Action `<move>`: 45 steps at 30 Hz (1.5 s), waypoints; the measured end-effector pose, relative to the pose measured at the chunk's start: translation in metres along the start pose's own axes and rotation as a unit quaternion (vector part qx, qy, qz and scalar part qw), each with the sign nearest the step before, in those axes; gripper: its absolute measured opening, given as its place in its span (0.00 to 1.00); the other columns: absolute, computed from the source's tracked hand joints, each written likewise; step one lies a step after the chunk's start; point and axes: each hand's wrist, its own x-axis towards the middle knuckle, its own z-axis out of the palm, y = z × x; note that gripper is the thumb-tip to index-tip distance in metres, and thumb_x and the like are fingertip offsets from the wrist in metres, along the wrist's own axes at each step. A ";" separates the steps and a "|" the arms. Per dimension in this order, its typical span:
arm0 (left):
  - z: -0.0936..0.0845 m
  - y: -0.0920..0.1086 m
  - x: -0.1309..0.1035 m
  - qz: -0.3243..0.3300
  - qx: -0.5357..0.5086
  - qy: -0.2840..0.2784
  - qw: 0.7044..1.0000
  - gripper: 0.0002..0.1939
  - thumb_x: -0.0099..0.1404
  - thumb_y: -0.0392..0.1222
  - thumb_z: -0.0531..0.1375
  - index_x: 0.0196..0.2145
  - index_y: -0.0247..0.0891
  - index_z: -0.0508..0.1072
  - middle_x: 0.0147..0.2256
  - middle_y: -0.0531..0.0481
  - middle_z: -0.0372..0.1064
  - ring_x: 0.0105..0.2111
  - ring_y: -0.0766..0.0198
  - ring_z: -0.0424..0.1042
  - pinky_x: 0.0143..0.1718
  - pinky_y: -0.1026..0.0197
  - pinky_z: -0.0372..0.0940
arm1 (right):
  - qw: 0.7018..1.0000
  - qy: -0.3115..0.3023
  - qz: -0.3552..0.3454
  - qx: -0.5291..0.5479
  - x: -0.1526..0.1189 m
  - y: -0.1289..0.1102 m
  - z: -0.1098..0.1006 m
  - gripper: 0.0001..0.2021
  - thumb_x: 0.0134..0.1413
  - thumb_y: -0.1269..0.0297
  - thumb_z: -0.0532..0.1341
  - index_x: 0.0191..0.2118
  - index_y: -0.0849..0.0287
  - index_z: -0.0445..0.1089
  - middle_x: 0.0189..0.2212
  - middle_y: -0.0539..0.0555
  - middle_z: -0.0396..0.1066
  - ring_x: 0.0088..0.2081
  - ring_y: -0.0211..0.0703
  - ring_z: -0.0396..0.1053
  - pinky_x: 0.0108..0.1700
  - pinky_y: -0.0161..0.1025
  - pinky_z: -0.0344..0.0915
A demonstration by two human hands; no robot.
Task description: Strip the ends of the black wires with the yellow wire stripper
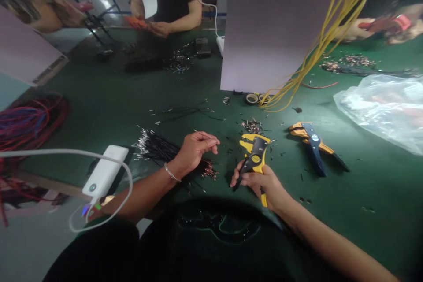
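My left hand [197,149] is closed in a pinch, and a thin wire shows at its fingertips, mostly hidden by them. Beneath and beside that hand lies a bundle of short black wires [158,144], with silvery ends on the left and bare copper ends on the right. My right hand [261,183] is wrapped round the handles of a yellow and black wire stripper [255,157], whose jaws point up and to the left. Behind the stripper's jaws is a small heap of copper-coloured bits [251,126].
A blue and orange wire stripper [313,141] lies at right, near a clear plastic bag [383,105]. Yellow wires [310,66] hang beside a pale partition [261,31]. A white power bank [105,169] with a cable and red-blue wire coils [26,119] are at left. Co-workers sit opposite.
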 end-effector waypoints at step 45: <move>0.007 0.002 -0.011 -0.028 -0.008 -0.055 0.998 0.11 0.50 0.38 0.68 0.27 0.28 0.72 0.26 0.46 0.73 0.20 0.69 0.69 0.25 0.62 0.66 | 0.997 -0.022 0.037 -0.070 0.017 -0.002 0.007 0.16 0.38 0.67 0.69 0.37 0.63 0.71 0.31 0.57 0.77 0.33 0.52 0.76 0.39 0.49 0.72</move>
